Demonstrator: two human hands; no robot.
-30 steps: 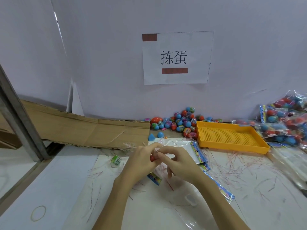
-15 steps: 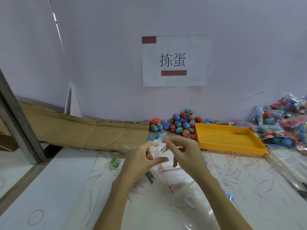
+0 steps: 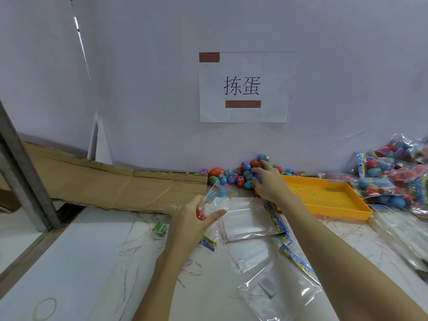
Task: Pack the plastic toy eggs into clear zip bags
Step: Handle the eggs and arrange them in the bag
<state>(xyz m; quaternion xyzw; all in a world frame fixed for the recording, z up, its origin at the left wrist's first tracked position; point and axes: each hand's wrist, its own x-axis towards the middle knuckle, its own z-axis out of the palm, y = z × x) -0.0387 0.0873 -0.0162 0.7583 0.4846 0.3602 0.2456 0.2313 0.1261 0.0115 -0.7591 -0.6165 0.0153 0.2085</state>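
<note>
The head camera shows your left hand (image 3: pixel 192 218) above the white counter (image 3: pixel 69 262), with fingers curled around a clear zip bag (image 3: pixel 214 196) and a small red egg (image 3: pixel 200 215) pressed in the palm. The bag stands up from your fingers, and its mouth points to the wall. Your right hand (image 3: pixel 266 181) reaches far forward into the pile of toy eggs (image 3: pixel 234 176) at the foot of the wall, and its fingers are bent over a few blue and red eggs. I cannot tell if it really grips one. Just right of the pile lies an orange tray (image 3: pixel 324 198). Between your arms, flat empty zip bags (image 3: pixel 245 218) lie on the counter, some with colourful header cards. Filled bags of eggs (image 3: pixel 393 177) are heaped at the right edge. A brown cardboard sheet (image 3: pixel 115 184) leans along the wall on the left, and a paper sign (image 3: pixel 245 89) hangs above the pile.
</note>
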